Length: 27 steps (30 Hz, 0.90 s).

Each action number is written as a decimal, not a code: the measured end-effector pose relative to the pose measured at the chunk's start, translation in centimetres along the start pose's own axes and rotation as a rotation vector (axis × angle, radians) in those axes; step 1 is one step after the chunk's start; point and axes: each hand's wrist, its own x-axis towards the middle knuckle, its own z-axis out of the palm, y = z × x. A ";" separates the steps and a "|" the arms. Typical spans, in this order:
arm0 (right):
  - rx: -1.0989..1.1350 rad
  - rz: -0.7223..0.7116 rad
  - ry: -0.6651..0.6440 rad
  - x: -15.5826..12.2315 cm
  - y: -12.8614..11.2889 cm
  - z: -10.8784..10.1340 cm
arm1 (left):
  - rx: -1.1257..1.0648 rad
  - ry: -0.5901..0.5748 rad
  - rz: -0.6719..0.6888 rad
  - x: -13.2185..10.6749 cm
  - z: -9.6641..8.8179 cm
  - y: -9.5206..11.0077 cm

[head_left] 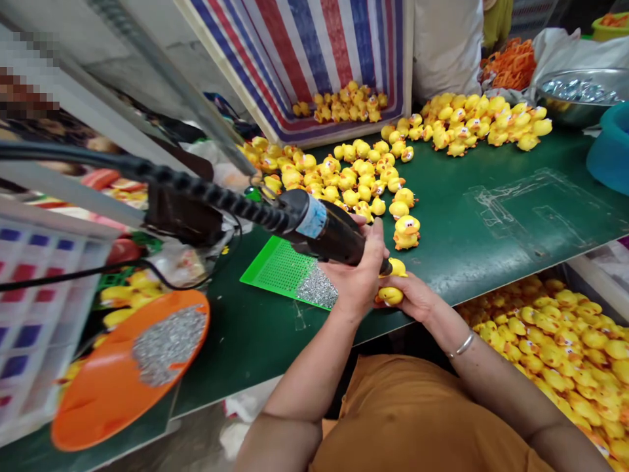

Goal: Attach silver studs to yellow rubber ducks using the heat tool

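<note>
Our left hand (356,272) closes around a black corded handheld tool (334,239); our right hand (413,296) curls around a small yellow rubber duck (390,296).

A black corded handheld applicator (339,239) is gripped in the left hand (356,278), its barrel closely wrapped and banded near the rear with pale blue tape (312,217). A ribbed black cable (206,193) is led away from that rear end. The narrow tip is angled down against the upper part of a yellow rubber duck (390,296), which is cradled in the right hand (413,298). The duck is largely hidden by both hands, with only yellow portions showing around them.
</note>
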 end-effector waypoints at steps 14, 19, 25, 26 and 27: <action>-0.001 0.011 0.066 0.0 -0.3 0.3 | 0.033 -0.044 0.027 0.6 0.3 0.2; -0.027 0.041 0.018 0.1 -0.3 0.1 | 0.014 -0.008 0.038 0.7 0.4 0.3; -0.016 0.045 -0.056 0.2 -0.1 -0.7 | 0.057 -0.038 -0.019 0.2 0.5 -0.4; -0.013 0.048 -0.066 0.2 -0.1 -0.7 | 0.051 -0.054 -0.018 0.2 0.5 -0.4; -0.010 0.051 -0.074 0.2 -0.2 -0.7 | 0.043 -0.073 -0.019 0.2 0.5 -0.5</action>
